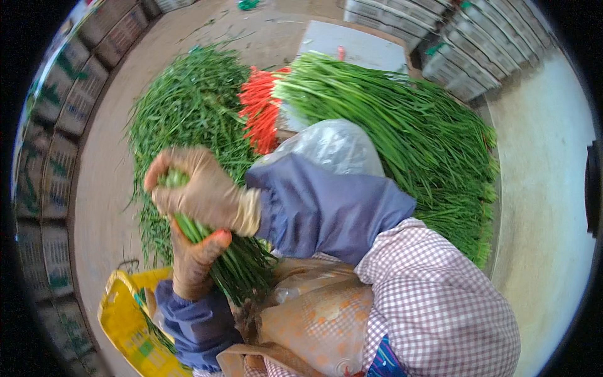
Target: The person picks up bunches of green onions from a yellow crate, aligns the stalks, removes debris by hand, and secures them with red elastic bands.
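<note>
A bunch of long green chive-like stalks [240,268] slants across the left of my body, pale ends up and dark leaves hanging towards my apron. My left hand [195,257] grips it from below, its thumb laid across the stalks. Around the upper, pale end, the gloved fingers of my right hand [193,184] are curled; blur softens their edges. Beyond my right sleeve lies a big stack of similar greens [400,122], cut ends to the left. Red tie strips [261,106] are fanned out beside that stack.
A heap of loose green leaves [188,108] covers the floor ahead. A yellow plastic crate [122,325] stands at lower left. Clear plastic sheeting [334,143] bulges behind my forearm. White crates [457,61] are stacked far right, with more crates [61,155] lining the left. A white board [353,42] lies behind.
</note>
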